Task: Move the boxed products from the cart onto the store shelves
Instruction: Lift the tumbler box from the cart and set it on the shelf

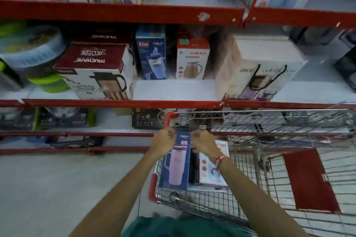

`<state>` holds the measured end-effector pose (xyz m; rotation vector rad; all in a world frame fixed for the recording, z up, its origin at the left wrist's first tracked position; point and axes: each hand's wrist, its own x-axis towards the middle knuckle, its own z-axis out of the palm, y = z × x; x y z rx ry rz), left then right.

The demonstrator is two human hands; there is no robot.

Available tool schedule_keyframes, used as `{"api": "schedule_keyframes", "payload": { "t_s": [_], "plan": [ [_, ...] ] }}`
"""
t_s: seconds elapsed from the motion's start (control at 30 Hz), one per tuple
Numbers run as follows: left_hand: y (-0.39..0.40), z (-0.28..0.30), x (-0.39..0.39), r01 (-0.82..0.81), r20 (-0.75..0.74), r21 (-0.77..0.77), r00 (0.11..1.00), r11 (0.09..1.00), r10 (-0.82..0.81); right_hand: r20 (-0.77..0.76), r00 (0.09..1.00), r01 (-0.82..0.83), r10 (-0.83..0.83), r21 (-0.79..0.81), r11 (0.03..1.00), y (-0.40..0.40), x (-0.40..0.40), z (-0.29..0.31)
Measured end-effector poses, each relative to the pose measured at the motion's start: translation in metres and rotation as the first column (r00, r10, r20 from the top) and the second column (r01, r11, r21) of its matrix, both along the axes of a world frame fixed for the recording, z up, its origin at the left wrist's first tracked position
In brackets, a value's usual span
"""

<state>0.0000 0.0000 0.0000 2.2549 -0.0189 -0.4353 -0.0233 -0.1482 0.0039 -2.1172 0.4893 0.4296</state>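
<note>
A blue box with a pink tumbler (176, 163) stands in the wire cart (269, 159), at its left end. My left hand (164, 138) grips the box's top left corner and my right hand (203, 140) grips its top right corner. Right of it in the cart lies a white Good Day flask box (210, 175), partly under my right wrist. On the middle shelf (173, 90) stand a matching blue tumbler box (152, 54) and a white Good Day box (191, 59), with bare shelf surface in front of them.
A maroon Trueware flask box (96, 71) stands left of the shelf gap and a large white Ganesh box (260, 69) to its right. Red shelf rails (123, 103) run above the cart. A red seat flap (308, 181) lies in the cart's right half. Lower shelves hold dark boxes.
</note>
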Motion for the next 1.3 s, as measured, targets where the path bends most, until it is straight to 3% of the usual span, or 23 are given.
{"api": "schedule_keyframes", "payload": {
  "t_s": [0.1, 0.17, 0.47, 0.57, 0.77, 0.93, 1.07, 1.3],
  "plan": [
    [0.001, -0.042, -0.019, -0.015, -0.324, 0.124, 0.944, 0.992, 0.055, -0.254, 0.967, -0.011, 0.029, 0.070, 0.998, 0.002, -0.019, -0.044],
    [0.004, -0.067, -0.035, 0.011, -0.435, 0.178, 0.898, 0.984, 0.069, -0.341, 0.939, -0.006, 0.045, 0.116, 0.993, 0.005, -0.033, -0.071],
    [-0.015, -0.102, -0.045, -0.122, -0.475, 0.325, 0.837, 0.938, 0.273, -0.419, 0.907, 0.128, -0.039, 0.186, 0.974, 0.011, -0.033, -0.109],
    [-0.018, -0.104, -0.043, -0.145, -0.527, 0.270, 0.805, 0.952, 0.272, -0.440, 0.895, 0.155, -0.069, 0.162, 0.974, 0.001, -0.030, -0.112],
    [-0.013, -0.083, -0.050, -0.290, -0.510, 0.083, 0.810, 0.953, 0.291, -0.370, 0.928, 0.126, -0.050, 0.185, 0.975, -0.021, -0.030, -0.071],
    [0.006, -0.048, -0.043, -0.342, -0.372, -0.159, 0.890, 0.926, 0.264, -0.205, 0.975, 0.146, -0.089, 0.283, 0.948, -0.035, -0.035, -0.016],
    [0.016, -0.019, -0.031, -0.274, -0.227, -0.218, 0.948, 0.937, 0.224, -0.052, 0.993, 0.120, -0.109, 0.299, 0.947, -0.031, -0.036, 0.012],
    [0.025, 0.010, -0.008, -0.263, -0.096, -0.252, 0.964, 0.931, 0.246, 0.183, 0.978, 0.083, -0.105, 0.124, 0.989, -0.015, -0.016, 0.033]
  ]
}}
